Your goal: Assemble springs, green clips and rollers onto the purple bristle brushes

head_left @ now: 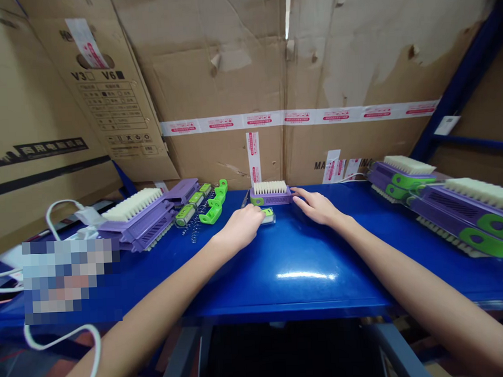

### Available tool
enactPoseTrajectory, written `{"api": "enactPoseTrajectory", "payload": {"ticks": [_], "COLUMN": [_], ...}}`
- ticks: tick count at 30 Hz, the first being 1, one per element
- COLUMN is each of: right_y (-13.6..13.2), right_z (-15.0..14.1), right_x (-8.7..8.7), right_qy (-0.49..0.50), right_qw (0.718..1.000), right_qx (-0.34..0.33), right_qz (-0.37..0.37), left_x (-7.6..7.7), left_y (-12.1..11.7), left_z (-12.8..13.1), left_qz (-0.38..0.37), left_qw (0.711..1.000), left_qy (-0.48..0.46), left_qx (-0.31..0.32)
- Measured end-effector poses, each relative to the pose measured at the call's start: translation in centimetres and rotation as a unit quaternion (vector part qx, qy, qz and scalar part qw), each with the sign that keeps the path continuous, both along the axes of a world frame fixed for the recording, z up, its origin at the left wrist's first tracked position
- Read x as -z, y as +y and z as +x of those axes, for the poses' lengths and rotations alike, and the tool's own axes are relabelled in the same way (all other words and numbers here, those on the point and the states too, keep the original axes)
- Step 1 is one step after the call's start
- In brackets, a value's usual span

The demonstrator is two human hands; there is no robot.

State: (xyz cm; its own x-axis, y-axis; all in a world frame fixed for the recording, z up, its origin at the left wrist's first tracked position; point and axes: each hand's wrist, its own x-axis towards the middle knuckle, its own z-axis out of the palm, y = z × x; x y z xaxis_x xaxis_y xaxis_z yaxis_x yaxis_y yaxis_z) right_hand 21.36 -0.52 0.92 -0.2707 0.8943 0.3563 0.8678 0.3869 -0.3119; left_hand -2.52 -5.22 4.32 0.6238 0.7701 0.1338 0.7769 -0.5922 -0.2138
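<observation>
A purple brush head with cream bristles facing up (270, 194) lies on the blue table, a green piece at its left end. Just in front of it, my left hand (245, 226) is closed, its thumb side on a small green-and-clear part (268, 215); its fingertips are partly hidden. A thin dark pointed tool (246, 199) shows behind that hand, its kind unclear. My right hand (316, 206) has its fingers apart, the fingertips at the brush head's right end, seemingly touching it.
On the left are purple brush units (140, 218), several green-and-clear parts (185, 215), thin springs (193, 230) and bright green brackets (213, 209). More purple-and-green brush units (465, 212) stand at the right. White cables (52, 211) run along the left; cardboard (225, 78) walls the back.
</observation>
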Motion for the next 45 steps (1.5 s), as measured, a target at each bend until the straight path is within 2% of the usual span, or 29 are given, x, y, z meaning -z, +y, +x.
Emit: {"api": "enactPoseTrajectory", "payload": {"ticks": [5,9,12,16,19,21,24,27,33,37,41,45], "right_y": [0.0,-0.1,-0.2,-0.1,0.0,0.0,0.0,0.1,0.0,0.0,0.1,0.0], "right_z": [0.0,0.0,0.0,0.1,0.1,0.1,0.2,0.2,0.2,0.2,0.2,0.1], "right_x": [-0.1,-0.1,-0.1,-0.1,0.0,0.0,0.0,0.1,0.0,0.0,0.0,0.3], "right_qy": [0.005,0.008,0.011,0.01,0.008,0.008,0.011,0.01,0.007,0.009,0.009,0.023], "right_qw": [1.0,1.0,1.0,1.0,1.0,1.0,1.0,1.0,1.0,1.0,1.0,1.0], "right_qx": [0.002,0.001,-0.001,-0.001,-0.002,-0.003,-0.007,-0.007,-0.003,-0.006,-0.008,-0.002], "right_qz": [-0.003,-0.003,-0.005,-0.008,-0.006,-0.004,-0.002,0.0,0.0,-0.003,0.002,0.002], "left_x": [1.8,1.7,0.4,-1.3,-1.4,-1.0,-0.1,0.3,-1.0,-2.1,-2.9,-3.2], "left_y": [2.2,1.8,0.4,-1.6,-2.1,-2.1,-1.9,-1.7,-1.9,-1.8,-1.2,0.3], "left_z": [0.4,-0.8,-2.5,-5.7,-8.2,-9.6,-11.0,-11.6,-12.0,-11.7,-10.0,-5.9], "left_qz": [0.029,0.05,0.069,0.082,0.066,0.042,-0.008,-0.005,0.088,0.17,0.224,0.22], "left_qw": [0.997,0.996,0.996,0.972,0.942,0.933,0.94,0.941,0.931,0.912,0.9,0.918], "left_qy": [-0.057,-0.062,-0.045,-0.036,-0.016,-0.011,-0.019,-0.043,-0.147,-0.219,-0.288,-0.298], "left_qx": [0.05,0.035,-0.037,-0.219,-0.33,-0.357,-0.342,-0.336,-0.323,-0.302,-0.237,-0.138]}}
